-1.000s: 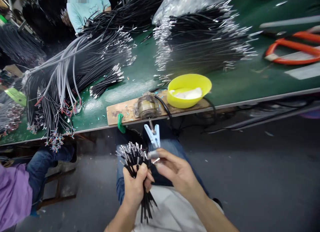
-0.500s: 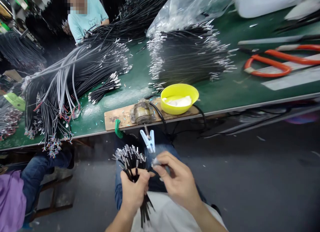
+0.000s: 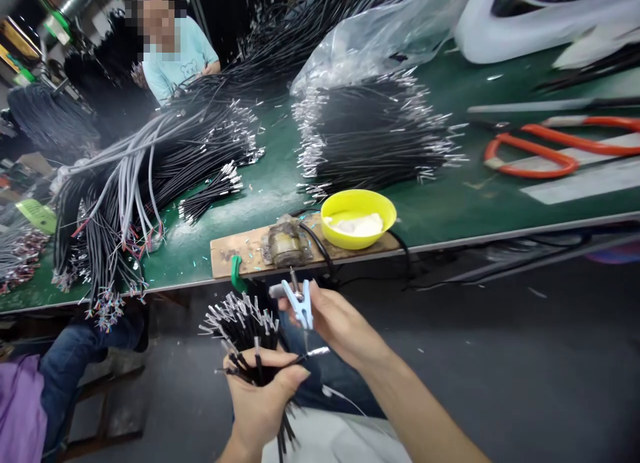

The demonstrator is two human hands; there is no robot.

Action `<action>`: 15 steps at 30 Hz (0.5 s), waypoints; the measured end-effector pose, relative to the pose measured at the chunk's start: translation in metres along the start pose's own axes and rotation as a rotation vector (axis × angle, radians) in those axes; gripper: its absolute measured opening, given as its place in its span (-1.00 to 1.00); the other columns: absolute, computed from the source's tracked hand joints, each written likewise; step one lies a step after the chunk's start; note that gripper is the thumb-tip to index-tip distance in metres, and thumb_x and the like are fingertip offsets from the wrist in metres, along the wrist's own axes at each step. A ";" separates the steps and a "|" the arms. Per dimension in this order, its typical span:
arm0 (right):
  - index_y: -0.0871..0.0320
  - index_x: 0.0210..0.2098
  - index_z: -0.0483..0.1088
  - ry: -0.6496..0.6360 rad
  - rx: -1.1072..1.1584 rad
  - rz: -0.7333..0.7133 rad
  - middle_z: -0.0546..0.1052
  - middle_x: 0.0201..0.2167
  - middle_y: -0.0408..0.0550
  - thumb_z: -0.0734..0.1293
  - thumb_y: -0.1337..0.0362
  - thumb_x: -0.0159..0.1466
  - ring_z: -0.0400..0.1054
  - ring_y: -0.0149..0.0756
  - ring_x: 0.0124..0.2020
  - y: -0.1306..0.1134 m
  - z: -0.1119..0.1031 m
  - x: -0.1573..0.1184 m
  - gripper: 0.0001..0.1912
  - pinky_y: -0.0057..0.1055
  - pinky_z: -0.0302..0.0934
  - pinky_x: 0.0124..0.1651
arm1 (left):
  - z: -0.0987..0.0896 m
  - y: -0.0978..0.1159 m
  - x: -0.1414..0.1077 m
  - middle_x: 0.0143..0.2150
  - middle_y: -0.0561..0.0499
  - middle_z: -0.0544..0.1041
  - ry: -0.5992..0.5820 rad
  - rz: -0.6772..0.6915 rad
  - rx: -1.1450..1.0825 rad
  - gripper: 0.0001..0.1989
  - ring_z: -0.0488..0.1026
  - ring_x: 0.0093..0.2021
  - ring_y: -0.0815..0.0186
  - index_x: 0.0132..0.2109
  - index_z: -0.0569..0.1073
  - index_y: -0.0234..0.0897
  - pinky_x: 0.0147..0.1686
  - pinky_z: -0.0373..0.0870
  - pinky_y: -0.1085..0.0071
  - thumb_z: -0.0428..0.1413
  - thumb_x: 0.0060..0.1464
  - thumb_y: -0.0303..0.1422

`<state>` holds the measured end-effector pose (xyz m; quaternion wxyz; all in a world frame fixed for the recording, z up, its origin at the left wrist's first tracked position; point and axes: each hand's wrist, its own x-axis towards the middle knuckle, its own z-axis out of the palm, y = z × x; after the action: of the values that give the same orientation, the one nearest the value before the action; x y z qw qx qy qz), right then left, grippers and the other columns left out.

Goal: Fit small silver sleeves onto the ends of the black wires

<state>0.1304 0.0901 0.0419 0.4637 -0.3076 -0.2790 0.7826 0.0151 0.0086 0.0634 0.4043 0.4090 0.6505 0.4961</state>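
Note:
My left hand (image 3: 260, 396) is closed round a bundle of black cables (image 3: 245, 323) with stripped, silvery ends fanning upward. One cable end (image 3: 317, 351) sticks out to the right above my left thumb, just below a light blue clothespin (image 3: 303, 310). The clothespin hangs from the shaft of a small motor (image 3: 287, 243) at the table edge. My right hand (image 3: 335, 320) has its fingers wrapped round the clothespin from behind, the thumb at its right side. A grey covering shows on one fingertip. The clothespin hides part of these fingers.
The motor sits on a wooden board (image 3: 225, 260) held by a green clamp (image 3: 236, 274). Beside it stands a yellow bowl (image 3: 357, 243) with white stuff inside. Cable piles (image 3: 370, 136) and orange-handled scissors (image 3: 535, 163) lie on the green table. Another person (image 3: 180, 56) sits across.
My right hand has moved up and forward from beside the bundle to the clothespin. The bundle has shifted slightly left, and one cable end now points right. The view has tilted up a little.

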 end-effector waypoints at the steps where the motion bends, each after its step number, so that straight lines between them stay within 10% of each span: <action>1: 0.19 -0.71 0.36 -0.017 0.043 0.012 0.33 -0.72 -0.15 0.38 -0.15 -0.08 0.19 -0.39 -0.59 0.000 0.004 0.002 -0.51 -0.45 0.08 -0.53 | 0.000 0.001 0.001 -0.57 -0.05 0.58 0.005 0.009 0.020 -0.83 0.50 -0.51 0.14 -0.55 0.57 -0.21 -0.42 0.46 0.23 0.27 -0.26 -0.21; 15: 0.18 -0.75 0.16 0.173 0.135 -0.009 0.12 -0.78 -0.33 0.50 -0.01 -0.22 -0.09 -0.60 -0.73 0.000 0.019 0.011 -0.49 -0.59 -0.15 -0.70 | 0.012 0.009 0.007 -0.64 0.02 0.52 0.041 -0.048 -0.014 -0.88 0.43 -0.57 0.24 -0.60 0.52 -0.24 -0.46 0.41 0.30 0.27 -0.27 -0.32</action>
<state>0.1125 0.0969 0.0516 0.5092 -0.3409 -0.1858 0.7681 0.0248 0.0204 0.0696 0.4056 0.3801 0.6648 0.4990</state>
